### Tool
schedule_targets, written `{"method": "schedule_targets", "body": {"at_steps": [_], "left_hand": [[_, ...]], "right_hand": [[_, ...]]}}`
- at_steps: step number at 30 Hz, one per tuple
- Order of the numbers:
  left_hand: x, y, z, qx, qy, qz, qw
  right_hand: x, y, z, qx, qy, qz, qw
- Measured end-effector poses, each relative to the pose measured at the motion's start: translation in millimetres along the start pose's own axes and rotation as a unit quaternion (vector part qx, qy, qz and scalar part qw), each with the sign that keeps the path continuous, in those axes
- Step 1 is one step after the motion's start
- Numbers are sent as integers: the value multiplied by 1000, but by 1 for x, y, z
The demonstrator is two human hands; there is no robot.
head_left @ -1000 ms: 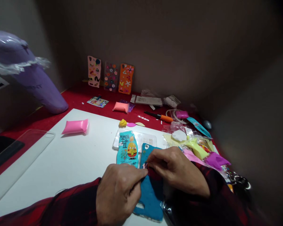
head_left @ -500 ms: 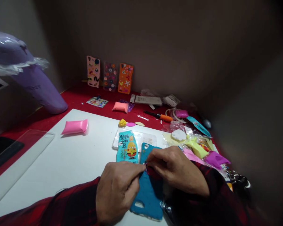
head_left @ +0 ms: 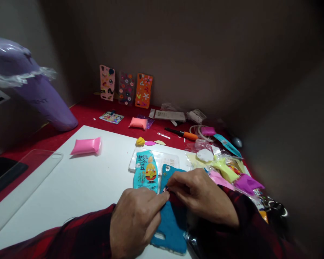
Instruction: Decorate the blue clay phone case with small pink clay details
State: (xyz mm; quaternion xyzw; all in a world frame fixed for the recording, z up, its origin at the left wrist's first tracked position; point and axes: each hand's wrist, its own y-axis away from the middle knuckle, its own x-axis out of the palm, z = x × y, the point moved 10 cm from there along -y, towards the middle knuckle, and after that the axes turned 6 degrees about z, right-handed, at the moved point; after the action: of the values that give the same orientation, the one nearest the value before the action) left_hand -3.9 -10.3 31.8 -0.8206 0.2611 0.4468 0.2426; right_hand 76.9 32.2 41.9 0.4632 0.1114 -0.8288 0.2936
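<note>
A phone case (head_left: 169,223) covered in blue clay lies in front of me, its camera hole at the far end and a slot at the near end. Over its left edge reaches my left hand (head_left: 137,219), index finger stretched to the case's upper middle and the other fingers curled. My right hand (head_left: 202,198) covers the case's right side, thumb and fingers closed in a pinch. Where the fingertips meet, a tiny pinkish-white piece (head_left: 165,189) shows, mostly hidden. A turquoise packet (head_left: 148,171) with a yellow cartoon figure lies just beyond my left hand, on a clear case (head_left: 166,159).
Pink clay packs (head_left: 85,146) and a yellow clay lump (head_left: 140,141) sit on the white board (head_left: 105,172). Decorated cases (head_left: 144,90) lean on the wall. An orange-handled lighter (head_left: 189,135) and crowded clay wrappers (head_left: 223,169) lie right; a purple bottle (head_left: 51,104) stands left.
My left hand has shifted very slightly down and right, its fingertip still at the same spot on the case. The right hand keeps its pinch almost in place.
</note>
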Motion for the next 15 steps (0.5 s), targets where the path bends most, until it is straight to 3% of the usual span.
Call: {"method": "schedule_targets", "body": {"at_steps": [6, 15], "left_hand": [[-4, -1, 6, -28, 39, -7, 999], [-6, 1, -1, 12, -9, -27, 1000]], "right_hand": [[-1, -1, 1, 6, 18, -8, 1000], [-3, 2, 3, 8, 39, -12, 999]]}}
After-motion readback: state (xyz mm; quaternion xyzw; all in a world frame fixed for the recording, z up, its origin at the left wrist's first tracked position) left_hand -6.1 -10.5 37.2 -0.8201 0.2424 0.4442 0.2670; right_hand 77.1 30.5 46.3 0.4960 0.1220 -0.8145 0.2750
